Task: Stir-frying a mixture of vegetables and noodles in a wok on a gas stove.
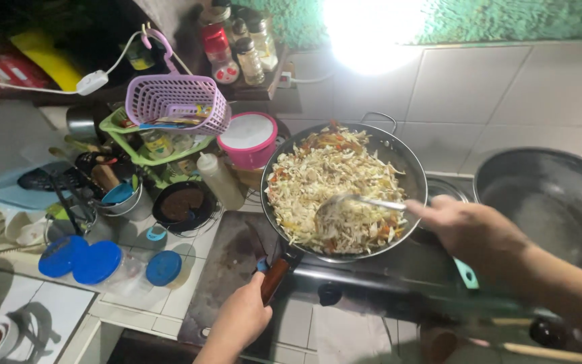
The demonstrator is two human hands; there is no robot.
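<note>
With our left hand (pixel 245 315) closed tight around the pan (pixel 345 189) handle on the stove (pixel 372 283), our right hand's (pixel 466 226) fingers grip the spatula (pixel 358 201), turning the cabbage (pixel 331 185) gently from the pan's middle.

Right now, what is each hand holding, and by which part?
The left hand grips the pan by its brown handle. The right hand holds a metal spoon by its handle end.
</note>
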